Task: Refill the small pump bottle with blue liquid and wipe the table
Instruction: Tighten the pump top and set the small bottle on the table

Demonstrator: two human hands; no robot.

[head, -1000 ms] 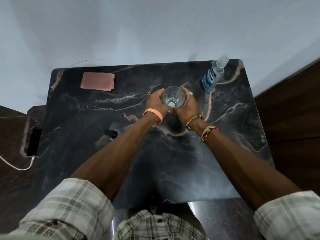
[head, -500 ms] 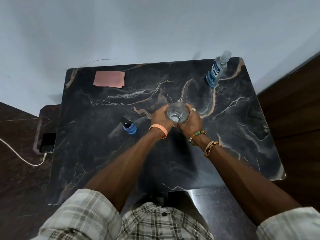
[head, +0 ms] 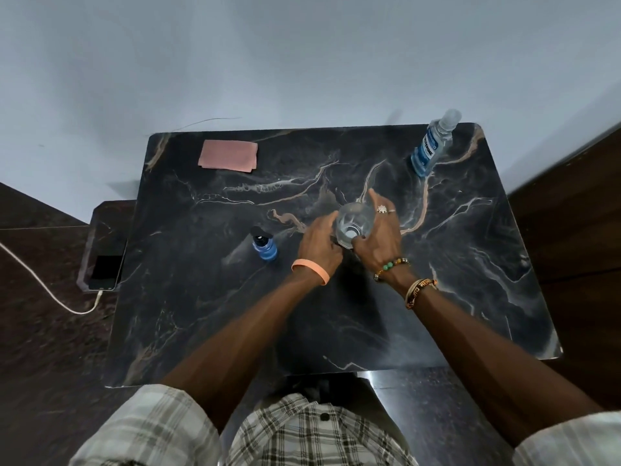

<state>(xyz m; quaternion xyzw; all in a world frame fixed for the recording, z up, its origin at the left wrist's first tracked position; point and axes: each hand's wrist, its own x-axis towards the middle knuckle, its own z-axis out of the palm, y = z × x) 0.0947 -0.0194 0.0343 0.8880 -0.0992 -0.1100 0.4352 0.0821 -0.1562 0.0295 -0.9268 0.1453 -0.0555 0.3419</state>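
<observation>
Cupping the clear glass (head: 354, 220) from both sides, left hand (head: 319, 245) and right hand (head: 381, 245) wrap round it at the middle of the table (head: 470, 297), likely steadying it as a go-between vessel. Just left stands the small pump bottle (head: 264, 247); the big blue bottle (head: 429, 148) and pink cloth (head: 228, 155) wait at the far corners.

Sides of the clear drinking glass (head: 353, 219) are hidden by the left hand (head: 319, 245) and right hand (head: 381, 242); the white cable (head: 33, 276) is cropped at left.
</observation>
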